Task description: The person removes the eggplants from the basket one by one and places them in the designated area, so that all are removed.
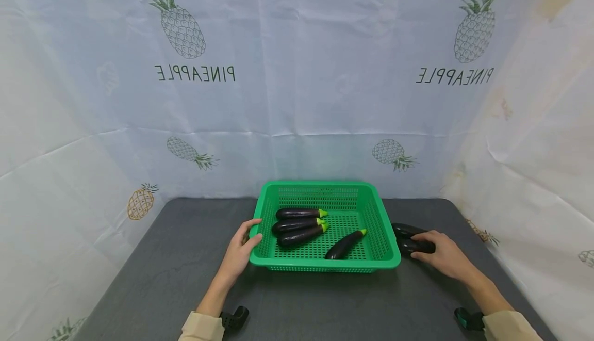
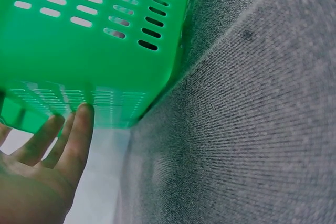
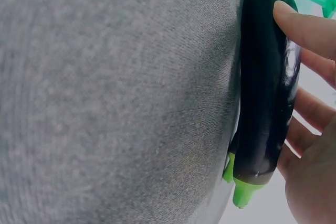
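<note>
A green plastic basket stands on the dark tabletop, holding several dark purple eggplants with green stems; one eggplant lies apart from the others at the basket's front right. My left hand touches the basket's left side, its fingers fairly straight against the slotted wall. To the right of the basket, my right hand holds an eggplant between thumb and fingers. This eggplant lies close over the table, stem toward me in the right wrist view. Just behind it is another eggplant, partly hidden.
The grey-black table reaches back to a pale cloth printed with pineapples, which also hangs at both sides. Black straps with small devices sit at both wrists, by the light sleeves.
</note>
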Demonstrator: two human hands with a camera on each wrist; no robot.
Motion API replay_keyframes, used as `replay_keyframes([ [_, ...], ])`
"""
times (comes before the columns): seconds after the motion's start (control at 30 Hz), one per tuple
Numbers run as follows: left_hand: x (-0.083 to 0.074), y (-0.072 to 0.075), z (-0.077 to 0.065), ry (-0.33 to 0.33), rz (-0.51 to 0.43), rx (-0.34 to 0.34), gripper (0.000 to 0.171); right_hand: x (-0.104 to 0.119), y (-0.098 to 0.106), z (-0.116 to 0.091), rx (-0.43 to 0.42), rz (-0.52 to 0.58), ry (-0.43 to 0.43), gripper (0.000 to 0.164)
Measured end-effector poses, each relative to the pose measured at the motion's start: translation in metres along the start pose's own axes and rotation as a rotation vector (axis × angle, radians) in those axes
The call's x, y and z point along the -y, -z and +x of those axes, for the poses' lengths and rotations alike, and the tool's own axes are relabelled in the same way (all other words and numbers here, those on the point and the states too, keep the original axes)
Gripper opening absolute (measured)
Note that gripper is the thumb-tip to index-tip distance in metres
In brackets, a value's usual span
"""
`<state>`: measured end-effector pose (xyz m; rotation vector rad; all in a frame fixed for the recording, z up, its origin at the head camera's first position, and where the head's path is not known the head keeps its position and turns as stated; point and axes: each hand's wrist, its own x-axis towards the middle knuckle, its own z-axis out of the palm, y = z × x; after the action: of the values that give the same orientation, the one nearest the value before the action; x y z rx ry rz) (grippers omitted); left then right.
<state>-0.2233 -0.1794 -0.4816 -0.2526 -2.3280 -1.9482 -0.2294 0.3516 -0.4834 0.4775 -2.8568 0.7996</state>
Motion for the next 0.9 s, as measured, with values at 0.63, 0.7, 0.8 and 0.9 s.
replay_keyframes([
  [0.63,0.000,0.001,-0.001,-0.011,0.006,0.011,0.043,0.023,0.019,0.005,-0.064,0.002,0.088,0.032],
  [0.7,0.000,0.001,0.000,-0.009,0.003,0.008,0.042,0.028,0.022,0.005,-0.082,-0.001,0.100,0.030],
  [0.8,0.000,0.001,0.000,-0.004,0.006,0.007,0.042,0.039,0.028,0.006,-0.099,0.002,0.109,0.026],
  [0.9,0.000,0.001,0.000,-0.008,0.010,0.009,0.042,0.052,0.034,0.006,-0.114,-0.003,0.118,0.023],
])
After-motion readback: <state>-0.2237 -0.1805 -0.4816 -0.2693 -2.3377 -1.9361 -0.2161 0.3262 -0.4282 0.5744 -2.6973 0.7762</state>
